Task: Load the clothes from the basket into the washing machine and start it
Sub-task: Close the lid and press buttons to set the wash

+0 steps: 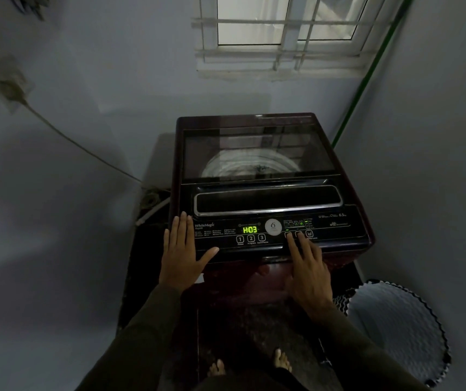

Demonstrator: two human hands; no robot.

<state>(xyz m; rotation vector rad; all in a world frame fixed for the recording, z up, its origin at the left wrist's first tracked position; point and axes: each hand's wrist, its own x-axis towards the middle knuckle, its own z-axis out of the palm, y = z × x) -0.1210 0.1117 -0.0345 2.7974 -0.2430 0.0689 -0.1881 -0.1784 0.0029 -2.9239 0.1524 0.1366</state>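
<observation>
A dark maroon top-loading washing machine (268,193) stands before me with its glass lid (257,150) down; the drum shows through it. The green display (250,230) reads H:03. My left hand (182,255) lies flat, fingers spread, on the left end of the control panel. My right hand (308,269) rests at the panel's right side with two fingertips on the small buttons (293,234) under the indicator lights. The laundry basket (398,331) stands on the floor at the lower right; I see no clothes in it.
The machine sits in a narrow corner between grey walls. A barred window (282,35) is above it, a green hose (367,80) runs down the right wall, and a power cable (79,145) leads from a wall socket (11,88). My bare feet (251,362) are below.
</observation>
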